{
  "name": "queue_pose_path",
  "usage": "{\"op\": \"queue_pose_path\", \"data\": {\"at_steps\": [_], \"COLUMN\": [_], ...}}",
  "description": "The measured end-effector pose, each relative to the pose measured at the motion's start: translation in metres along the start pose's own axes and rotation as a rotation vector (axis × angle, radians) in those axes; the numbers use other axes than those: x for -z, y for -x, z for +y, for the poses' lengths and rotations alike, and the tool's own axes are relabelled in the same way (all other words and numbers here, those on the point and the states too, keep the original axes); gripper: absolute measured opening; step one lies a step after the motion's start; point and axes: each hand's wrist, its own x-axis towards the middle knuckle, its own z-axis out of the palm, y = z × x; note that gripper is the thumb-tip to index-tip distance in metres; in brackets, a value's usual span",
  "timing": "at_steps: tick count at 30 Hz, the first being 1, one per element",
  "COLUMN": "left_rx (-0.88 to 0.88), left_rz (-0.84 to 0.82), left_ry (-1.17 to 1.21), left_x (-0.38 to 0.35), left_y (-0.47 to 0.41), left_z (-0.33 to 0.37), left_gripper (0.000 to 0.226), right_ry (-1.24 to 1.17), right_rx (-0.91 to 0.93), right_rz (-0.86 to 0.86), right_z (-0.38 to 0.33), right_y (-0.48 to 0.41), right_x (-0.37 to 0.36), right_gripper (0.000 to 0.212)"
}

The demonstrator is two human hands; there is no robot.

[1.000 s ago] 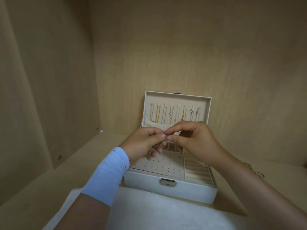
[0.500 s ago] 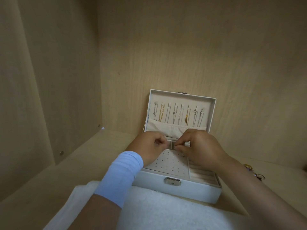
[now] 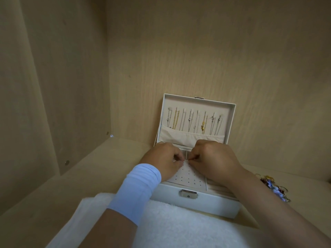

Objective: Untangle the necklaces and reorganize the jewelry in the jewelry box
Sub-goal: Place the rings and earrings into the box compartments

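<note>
The left arm point(image 3: 114, 228) and right arm point(image 3: 268, 203) reach forward and converge. The left hand point(image 3: 162, 161) and right hand point(image 3: 214, 158) lie side by side, knuckles up, fingers point(image 3: 179, 155) curled under. Their thumb and forefinger tips nearly meet in the middle. Each seems to pinch something tiny, though it is too small to tell. A pale blue band point(image 3: 136, 190) wraps the left wrist.

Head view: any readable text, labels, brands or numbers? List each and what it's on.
None readable.
The jewelry box, its clasp, the wristband and the towel: no lettering shows.
The trinket cluster at far right: too small and blurred to tell.
</note>
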Motion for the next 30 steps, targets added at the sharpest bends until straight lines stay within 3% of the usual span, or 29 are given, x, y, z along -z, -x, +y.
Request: {"op": "queue_pose_path", "data": {"at_steps": [5,11,19,24,30], "left_rx": [-0.008,-0.053,-0.066,-0.079,-0.246], "left_rz": [0.0,-0.03,-0.062,0.028,-0.051], "left_ry": [-0.015,-0.049,-0.1,-0.113,-0.053], "left_x": [-0.004,-0.008,-0.009,-0.015,-0.053], "left_y": [-0.001,-0.001,0.002,-0.007,-0.035], "left_z": [-0.001,0.002,0.009,0.034,0.106], "left_gripper": [0.018,0.026,0.022,0.022,0.024], "right_ry": [-0.065,-0.186,-0.324,-0.258,-0.167], "right_rx": [-0.001,-0.054,-0.272,-0.476,-0.574], "right_rz": [-0.151,-0.171,-0.025,-0.09,-0.197], "right_z": [0.002,0.003,0.062,0.127,0.152], "right_y": [0.002,0.006,0.037,0.083,0.104], "right_x": [0.011,0.014,0.039,0.041,0.007], "right_gripper": [0.019,0.022,0.017,0.021,0.026]}}
